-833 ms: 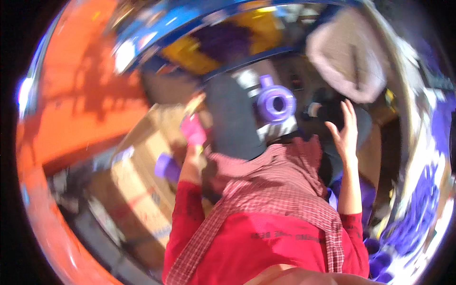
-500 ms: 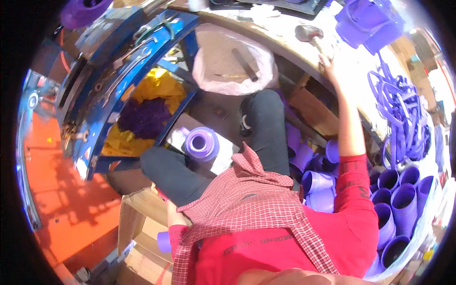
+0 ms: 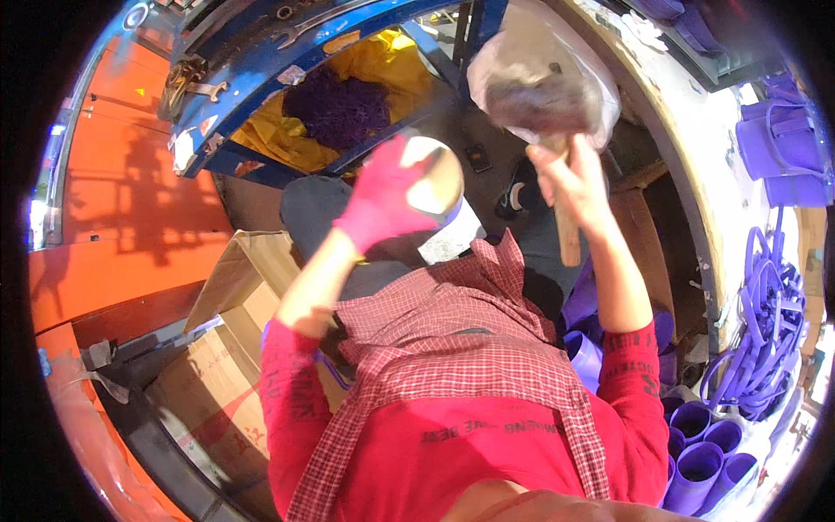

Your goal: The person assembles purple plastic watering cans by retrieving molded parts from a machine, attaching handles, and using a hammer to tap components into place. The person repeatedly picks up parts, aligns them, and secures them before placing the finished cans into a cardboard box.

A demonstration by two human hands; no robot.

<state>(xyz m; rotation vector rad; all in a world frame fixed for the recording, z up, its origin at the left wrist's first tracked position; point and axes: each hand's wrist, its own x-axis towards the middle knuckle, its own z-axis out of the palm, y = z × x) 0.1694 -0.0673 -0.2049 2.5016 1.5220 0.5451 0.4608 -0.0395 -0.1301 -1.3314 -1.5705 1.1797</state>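
Observation:
My right hand (image 3: 576, 183) is bare and closed round the wooden handle of a hammer (image 3: 568, 237). The hammer's head is smeared by motion and raised in front of the white sack. My left hand (image 3: 383, 193), in a pink glove, grips the side of a round pale disc (image 3: 437, 181). Purple shows at the disc's lower edge, just above a white-topped block (image 3: 452, 233) between my knees. Whatever lies under the disc is mostly hidden by it and the glove.
A blue metal rack (image 3: 209, 130) with wrenches and a yellow-lined bin (image 3: 396, 65) stands at the far left. Cardboard boxes (image 3: 213, 391) are by my left side. Purple tubes (image 3: 696, 465), purple straps (image 3: 765, 322) and a pale workbench (image 3: 696, 157) lie to the right.
My right hand has lifted the hammer off the bench and brought it left over my lap. My left hand has come up from beside the box with the pale disc. The view has turned.

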